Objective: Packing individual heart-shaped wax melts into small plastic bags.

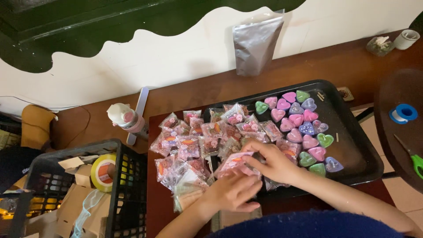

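Both hands meet over one small clear packet [235,162] with pink contents, at the near left corner of the black tray [352,132]. The left hand [233,192] lies below the packet, its fingers curled in under it, thumb tucked along the near edge. The right hand [275,164] comes in from the tray's near side, fingers bent and narrow, pinching the packet's right end. The packet is tilted, raised a little off the pile.

The pile of packets [198,141] spreads from the tray's left part out onto the brown table [308,66] just left of the tray. On the tray's right half lie heart shapes [299,128] in pink, purple and green, set close in rows. Beyond the tray's far edge a silver pouch [255,44] leans on the wall. Left of the tray stand a pink-and-white bottle [125,118] and, nearer, a black crate [128,189] holding a yellow tape roll [103,172]. Right of the tray lie a blue tape roll [403,113] and green-handled scissors [414,158].
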